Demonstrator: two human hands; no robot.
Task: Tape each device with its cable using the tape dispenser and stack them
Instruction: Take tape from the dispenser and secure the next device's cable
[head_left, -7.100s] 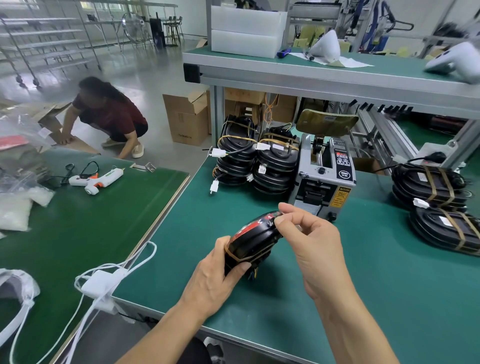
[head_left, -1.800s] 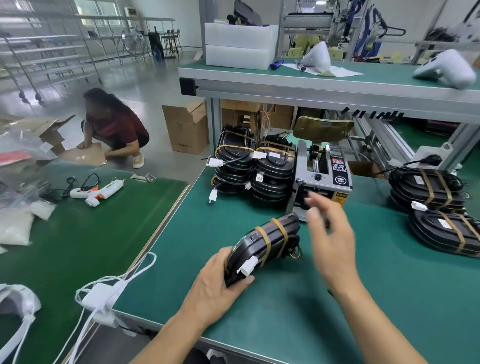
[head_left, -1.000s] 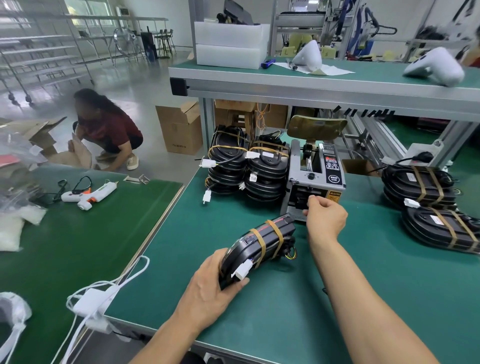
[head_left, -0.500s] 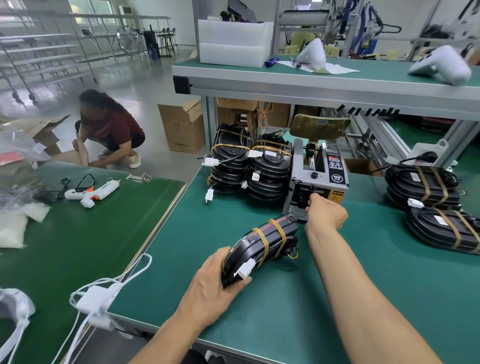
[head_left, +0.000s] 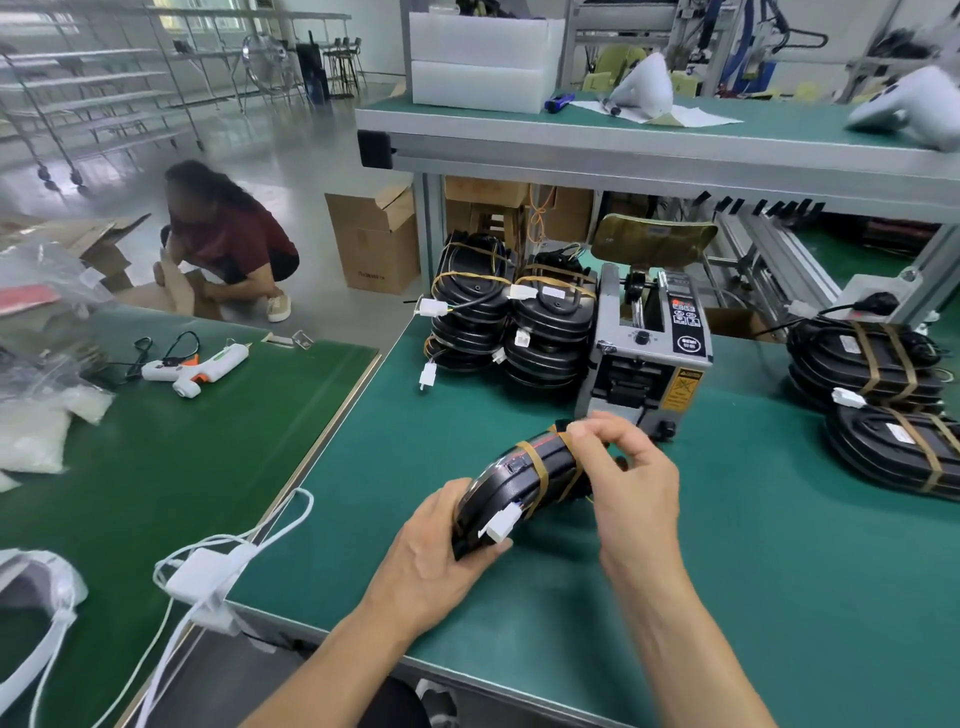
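A black oval device (head_left: 511, 486) with brown tape bands and a white cable plug lies tilted on its edge on the green table (head_left: 753, 597). My left hand (head_left: 441, 556) grips its near end. My right hand (head_left: 631, 478) is at its far end, fingers curled, pinching what looks like a piece of tape against the device. The grey tape dispenser (head_left: 649, 348) stands just behind. Taped devices are stacked to its left (head_left: 511, 325), and others (head_left: 878, 400) lie at the right.
A second green table (head_left: 156, 457) at the left carries a white glue gun (head_left: 195, 366), plastic bags and white cables. An upper shelf (head_left: 649, 140) hangs over the dispenser. A person crouches on the floor by cardboard boxes at the back left.
My right hand left the dispenser's mouth and came back to the device's far end. The left hand kept hold of the device, which has tipped slightly.
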